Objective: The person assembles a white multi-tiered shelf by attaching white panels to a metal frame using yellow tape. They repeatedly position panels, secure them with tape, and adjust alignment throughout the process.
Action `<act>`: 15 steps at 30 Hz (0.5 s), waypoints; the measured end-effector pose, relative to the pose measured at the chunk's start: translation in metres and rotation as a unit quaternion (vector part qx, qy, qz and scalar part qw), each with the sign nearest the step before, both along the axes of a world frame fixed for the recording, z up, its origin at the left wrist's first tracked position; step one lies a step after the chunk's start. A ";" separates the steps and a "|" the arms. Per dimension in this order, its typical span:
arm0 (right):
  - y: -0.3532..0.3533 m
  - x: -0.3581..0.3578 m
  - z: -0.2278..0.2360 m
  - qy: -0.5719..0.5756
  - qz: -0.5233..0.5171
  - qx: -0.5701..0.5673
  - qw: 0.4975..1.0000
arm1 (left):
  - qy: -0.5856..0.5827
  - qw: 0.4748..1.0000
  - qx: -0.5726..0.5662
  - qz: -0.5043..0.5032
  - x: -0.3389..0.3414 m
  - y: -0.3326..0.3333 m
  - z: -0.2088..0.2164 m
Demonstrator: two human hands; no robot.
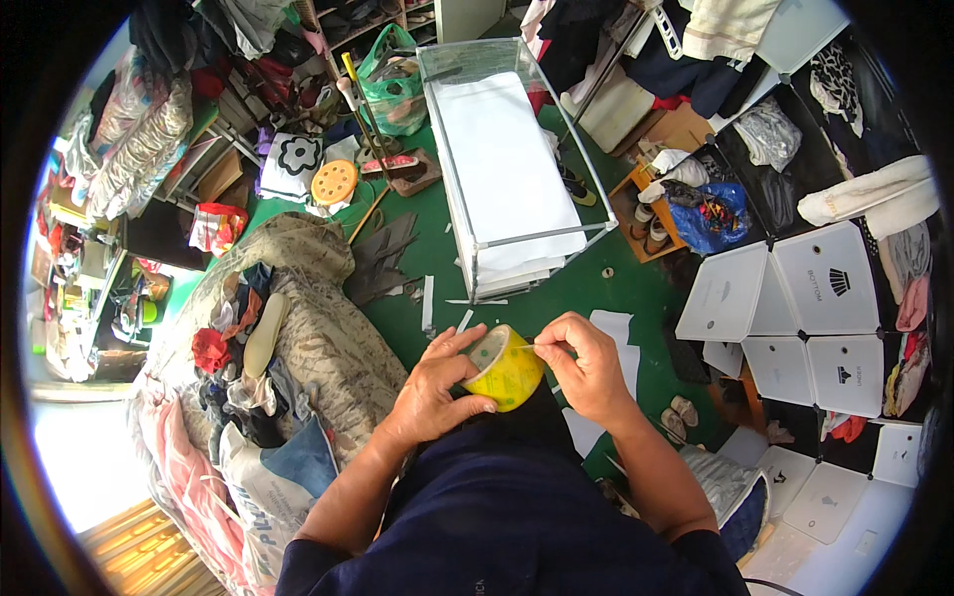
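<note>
While the left hand (437,385) is gripping the yellow tape roll (515,383) from its left side, thumb below and fingers spread above, the right hand (584,366) is pinching a thin pale strip, apparently the tape's loose end, at the roll's right edge. The roll is sitting in front of the person's torso, over the green floor (588,280) and near the close end of the clear frame (542,238). For a clean lift, the right fingertips should be drawing slowly and squarely, since a crooked tug would likely be splitting the film into a narrow sliver. The left hand should be bracing the roll against turning without squashing its core. The white paper (614,328) is lying on the floor nearby, so any freed sticky side should be hanging well away from it.
</note>
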State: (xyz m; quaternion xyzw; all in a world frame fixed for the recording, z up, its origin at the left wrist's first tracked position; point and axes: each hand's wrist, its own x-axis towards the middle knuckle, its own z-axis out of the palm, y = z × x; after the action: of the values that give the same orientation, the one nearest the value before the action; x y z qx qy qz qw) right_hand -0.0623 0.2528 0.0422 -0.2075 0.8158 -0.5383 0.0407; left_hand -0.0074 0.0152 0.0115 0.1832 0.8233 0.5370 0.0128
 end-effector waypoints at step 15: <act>0.011 0.008 0.024 -0.196 -0.010 -0.158 0.968 | -0.038 0.981 -0.164 0.095 -0.004 -0.006 0.022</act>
State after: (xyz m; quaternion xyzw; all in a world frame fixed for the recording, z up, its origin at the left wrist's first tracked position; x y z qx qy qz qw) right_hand -0.0547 0.2641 0.0664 -0.0931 0.6983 -0.6912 0.1609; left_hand -0.0115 0.0091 0.0338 0.0794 0.9126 0.4004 0.0228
